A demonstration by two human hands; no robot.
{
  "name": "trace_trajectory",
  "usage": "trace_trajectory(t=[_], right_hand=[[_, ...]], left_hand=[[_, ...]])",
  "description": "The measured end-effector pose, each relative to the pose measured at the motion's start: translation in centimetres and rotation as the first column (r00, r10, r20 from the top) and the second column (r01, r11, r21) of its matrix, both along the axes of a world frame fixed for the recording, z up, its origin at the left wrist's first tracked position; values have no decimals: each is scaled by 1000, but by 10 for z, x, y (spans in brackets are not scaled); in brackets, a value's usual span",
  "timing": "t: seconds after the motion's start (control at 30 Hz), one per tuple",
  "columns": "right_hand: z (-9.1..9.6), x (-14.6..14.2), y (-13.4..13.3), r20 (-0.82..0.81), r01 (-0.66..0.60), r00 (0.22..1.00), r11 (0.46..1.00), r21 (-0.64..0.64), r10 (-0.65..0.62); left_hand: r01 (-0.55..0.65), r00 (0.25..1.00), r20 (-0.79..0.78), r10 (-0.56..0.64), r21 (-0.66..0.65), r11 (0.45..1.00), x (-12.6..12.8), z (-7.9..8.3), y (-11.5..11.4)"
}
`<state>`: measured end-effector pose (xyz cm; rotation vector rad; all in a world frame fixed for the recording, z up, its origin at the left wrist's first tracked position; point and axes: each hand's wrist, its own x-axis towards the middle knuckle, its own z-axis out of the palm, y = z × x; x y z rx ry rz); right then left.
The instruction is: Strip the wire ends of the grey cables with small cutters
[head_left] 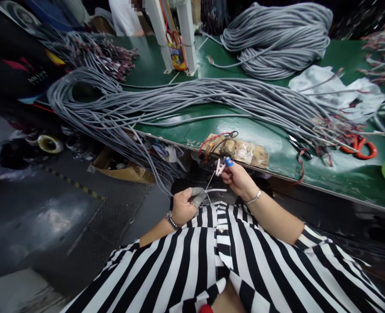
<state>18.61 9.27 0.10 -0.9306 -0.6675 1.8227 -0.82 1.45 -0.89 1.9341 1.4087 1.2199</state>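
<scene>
My left hand, with grey coverings on its fingers, pinches a grey cable near its end. The pale tip of the cable sticks out to the right past the fingertips, and thin strands branch off there. My right hand, with blue tape round one fingertip, is closed on a small pale pink clip. One thin strand stretches taut from the cable up to the clip. Both hands are in front of the bench edge, over my lap.
A long bundle of grey cables lies across the green bench. Near its edge is a taped wooden block with wires. Orange-handled scissors, a plastic bag and a big cable coil lie farther off. Another person is behind.
</scene>
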Motion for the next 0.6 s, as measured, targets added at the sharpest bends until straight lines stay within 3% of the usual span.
trace_trajectory(t=[0.4, 0.6], right_hand=[[-9, -10, 1, -30, 12, 999, 998, 69, -10], [-17, -14, -7, 77, 212, 969, 952, 222, -234]], left_hand=[[53, 993, 108, -47, -60, 997, 22, -4, 19], [41, 992, 120, -33, -67, 997, 21, -7, 19]])
